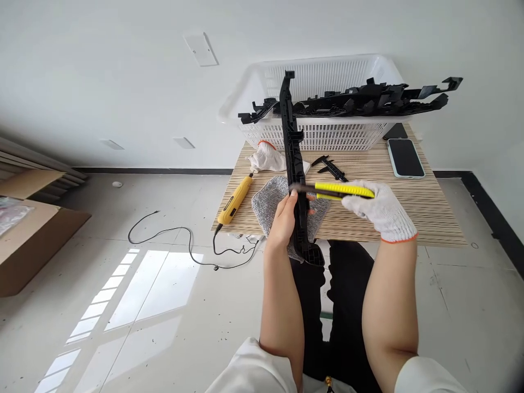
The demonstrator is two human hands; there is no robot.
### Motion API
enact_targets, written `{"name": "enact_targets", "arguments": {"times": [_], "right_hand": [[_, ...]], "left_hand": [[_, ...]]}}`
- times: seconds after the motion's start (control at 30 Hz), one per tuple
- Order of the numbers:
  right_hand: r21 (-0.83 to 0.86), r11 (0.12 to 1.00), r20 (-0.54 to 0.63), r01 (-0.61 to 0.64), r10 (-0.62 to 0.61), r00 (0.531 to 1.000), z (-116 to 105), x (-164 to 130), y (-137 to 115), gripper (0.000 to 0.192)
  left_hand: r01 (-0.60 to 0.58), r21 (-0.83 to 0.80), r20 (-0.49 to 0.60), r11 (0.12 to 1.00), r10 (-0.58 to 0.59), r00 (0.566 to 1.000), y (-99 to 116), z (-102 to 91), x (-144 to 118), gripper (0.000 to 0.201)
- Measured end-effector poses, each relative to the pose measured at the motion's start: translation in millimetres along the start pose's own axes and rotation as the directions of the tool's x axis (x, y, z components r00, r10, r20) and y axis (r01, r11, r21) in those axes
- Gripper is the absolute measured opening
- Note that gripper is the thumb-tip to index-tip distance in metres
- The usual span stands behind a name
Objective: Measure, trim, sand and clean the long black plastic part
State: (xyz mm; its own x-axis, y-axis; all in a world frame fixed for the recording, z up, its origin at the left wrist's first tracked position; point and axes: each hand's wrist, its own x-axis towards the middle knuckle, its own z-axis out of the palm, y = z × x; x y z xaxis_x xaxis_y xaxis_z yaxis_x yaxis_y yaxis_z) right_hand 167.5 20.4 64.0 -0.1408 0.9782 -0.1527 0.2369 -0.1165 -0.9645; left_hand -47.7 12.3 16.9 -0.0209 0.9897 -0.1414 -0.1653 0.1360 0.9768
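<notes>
Clamping my left hand (284, 221) round the black part (293, 158), over the front edge of the tabletop (426, 221); gloved right hand (380, 210) grips the yellow-handled tool (346, 189); tip best kept off my left.

The one camera, worn on the head, looked forward and down at a striped, pale wooden tabletop (434, 221). It sat above the bare left hand (283, 218) and the white-knit-gloved right hand (380, 207), both fairly near the lens. The wide view (stretching well left of the tabletop across a glossy, pale tiled floor (229, 311)) took in the plain white wall (123, 71) behind the tabletop and the black-trousered legs (352, 295) before it.
</notes>
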Motion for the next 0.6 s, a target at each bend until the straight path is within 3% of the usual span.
{"name": "enact_targets", "arguments": {"times": [0.07,0.13,0.23,0.37,0.53,0.6], "right_hand": [[0.028,0.999,-0.037,-0.024,0.025,0.999,2,0,-1,0.035],[0.031,0.999,0.023,-0.038,0.038,0.999,3,1,-2,0.033],[0.071,0.997,-0.05,-0.03,0.033,0.998,2,0,-2,0.03],[0.006,0.999,0.104,-0.032,0.031,0.994,2,0,-3,0.026],[0.074,0.997,0.099,-0.015,0.008,0.995,16,3,-7,0.024],[0.107,0.994,0.037,-0.005,0.001,0.999,19,5,-8,0.024]], "left_hand": [[0.021,0.011,0.004,1.0,-0.021,1.0,-1,-0.3,1,0.046],[0.043,0.026,-0.001,0.999,-0.043,0.999,-1,-0.6,1,0.047],[0.031,0.024,0.006,0.999,-0.031,0.999,0,-0.2,0,0.045],[0.005,0.01,-0.009,1.0,-0.005,1.0,1,0.6,-2,0.039],[0.038,0.015,0.003,0.999,-0.038,0.999,-1,0.6,-1,0.039],[0.019,0.003,0.008,1.0,-0.019,1.0,-2,0.7,-1,0.037]]}}
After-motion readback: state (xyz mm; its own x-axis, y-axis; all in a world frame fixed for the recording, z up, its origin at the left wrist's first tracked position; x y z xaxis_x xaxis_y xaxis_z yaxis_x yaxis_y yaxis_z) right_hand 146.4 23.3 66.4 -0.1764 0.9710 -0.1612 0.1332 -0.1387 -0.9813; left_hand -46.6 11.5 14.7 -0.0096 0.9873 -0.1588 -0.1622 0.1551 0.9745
